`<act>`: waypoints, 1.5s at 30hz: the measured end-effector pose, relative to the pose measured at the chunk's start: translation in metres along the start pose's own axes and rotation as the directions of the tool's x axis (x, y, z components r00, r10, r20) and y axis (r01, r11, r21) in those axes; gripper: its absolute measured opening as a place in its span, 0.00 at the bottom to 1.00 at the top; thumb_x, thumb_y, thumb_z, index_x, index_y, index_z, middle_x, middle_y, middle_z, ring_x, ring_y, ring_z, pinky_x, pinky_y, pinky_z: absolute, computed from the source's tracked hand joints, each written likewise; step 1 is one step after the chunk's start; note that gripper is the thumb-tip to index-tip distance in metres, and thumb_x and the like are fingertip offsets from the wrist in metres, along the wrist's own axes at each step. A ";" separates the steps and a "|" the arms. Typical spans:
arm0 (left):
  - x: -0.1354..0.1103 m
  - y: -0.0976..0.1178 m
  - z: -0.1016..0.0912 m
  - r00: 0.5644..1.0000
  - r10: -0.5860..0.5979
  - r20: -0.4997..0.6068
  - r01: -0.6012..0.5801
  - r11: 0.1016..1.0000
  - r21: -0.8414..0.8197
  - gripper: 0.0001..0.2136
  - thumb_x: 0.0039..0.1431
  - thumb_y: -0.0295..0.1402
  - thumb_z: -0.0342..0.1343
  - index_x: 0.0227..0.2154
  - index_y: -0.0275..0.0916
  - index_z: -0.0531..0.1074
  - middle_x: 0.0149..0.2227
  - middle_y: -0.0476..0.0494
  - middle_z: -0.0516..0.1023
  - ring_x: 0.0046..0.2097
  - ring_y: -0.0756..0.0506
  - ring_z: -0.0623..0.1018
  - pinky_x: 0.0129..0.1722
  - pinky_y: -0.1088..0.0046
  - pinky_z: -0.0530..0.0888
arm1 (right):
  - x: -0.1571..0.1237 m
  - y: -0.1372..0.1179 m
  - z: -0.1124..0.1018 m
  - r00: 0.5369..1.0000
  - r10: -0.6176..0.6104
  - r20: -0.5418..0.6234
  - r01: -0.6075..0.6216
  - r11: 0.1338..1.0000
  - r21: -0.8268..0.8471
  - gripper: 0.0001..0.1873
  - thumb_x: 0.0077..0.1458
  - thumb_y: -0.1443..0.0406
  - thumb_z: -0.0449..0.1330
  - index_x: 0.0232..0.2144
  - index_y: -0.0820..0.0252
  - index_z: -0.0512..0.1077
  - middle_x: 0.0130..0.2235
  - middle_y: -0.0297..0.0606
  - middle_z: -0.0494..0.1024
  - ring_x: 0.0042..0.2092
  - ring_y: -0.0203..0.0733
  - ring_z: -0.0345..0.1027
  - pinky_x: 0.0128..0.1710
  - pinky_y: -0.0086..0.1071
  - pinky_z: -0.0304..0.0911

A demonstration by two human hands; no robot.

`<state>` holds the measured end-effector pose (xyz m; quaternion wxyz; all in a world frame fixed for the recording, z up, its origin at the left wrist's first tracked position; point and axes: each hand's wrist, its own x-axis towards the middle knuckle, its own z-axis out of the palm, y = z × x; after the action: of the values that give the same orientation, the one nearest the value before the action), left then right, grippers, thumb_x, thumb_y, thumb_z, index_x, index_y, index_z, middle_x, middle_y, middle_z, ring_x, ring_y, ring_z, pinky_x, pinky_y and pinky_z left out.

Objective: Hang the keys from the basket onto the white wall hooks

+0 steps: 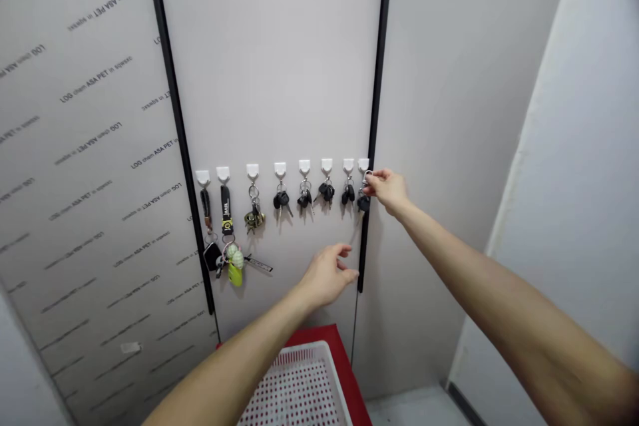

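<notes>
My right hand (388,189) pinches the ring of a bunch of keys (363,204) at the rightmost white hook (364,164). Whether the ring still sits on that hook I cannot tell. Lower down, my left hand (330,274) is held in front of the cabinet door with fingers apart and nothing in it. Several more key bunches hang to the left, among them black-headed keys (348,195), brass-coloured keys (254,218), a black strap keyring (226,210) with a yellow-green charm (235,274), and a braided strap keyring (206,206).
A white perforated basket (327,363) rests on a red surface (344,353) below my left hand. Long black handles (382,66) run down the door edges. At the left is a panel covered with printed film (94,146); a pale wall (574,166) stands at the right.
</notes>
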<state>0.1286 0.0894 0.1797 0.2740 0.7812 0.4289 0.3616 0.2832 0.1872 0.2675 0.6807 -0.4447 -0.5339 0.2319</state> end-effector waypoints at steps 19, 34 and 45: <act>-0.023 -0.080 -0.046 0.903 -0.277 -0.329 0.195 0.945 -0.262 0.16 0.35 0.25 0.50 0.34 0.32 0.61 0.20 0.54 0.61 0.20 0.57 0.60 0.20 0.82 0.59 | -0.073 0.031 0.018 0.952 -0.228 0.204 0.303 0.793 -0.529 0.15 0.41 0.65 0.44 0.34 0.62 0.63 0.21 0.35 0.66 0.23 0.34 0.58 0.23 0.27 0.55; -0.063 0.020 -0.107 0.835 0.127 -0.536 -0.377 0.841 -0.388 0.36 0.40 0.22 0.49 0.49 0.46 0.34 0.17 0.58 0.56 0.19 0.59 0.57 0.19 0.84 0.57 | -0.156 -0.047 0.089 0.764 -0.418 0.492 0.249 0.894 0.373 0.40 0.42 0.68 0.50 0.49 0.49 0.26 0.18 0.25 0.58 0.18 0.29 0.50 0.16 0.24 0.51; -0.060 0.001 -0.103 0.872 0.101 -0.479 -0.325 0.851 -0.412 0.35 0.41 0.24 0.49 0.49 0.47 0.35 0.18 0.58 0.56 0.19 0.59 0.57 0.20 0.84 0.58 | -0.158 -0.043 0.094 0.748 -0.378 0.546 0.203 0.913 0.354 0.39 0.42 0.70 0.49 0.49 0.49 0.28 0.18 0.24 0.58 0.18 0.28 0.50 0.16 0.23 0.51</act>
<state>0.0244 0.0491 0.2215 0.3116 0.6299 0.2845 0.6521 0.1380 0.0747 0.2248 0.5568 -0.1599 -0.7486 0.3225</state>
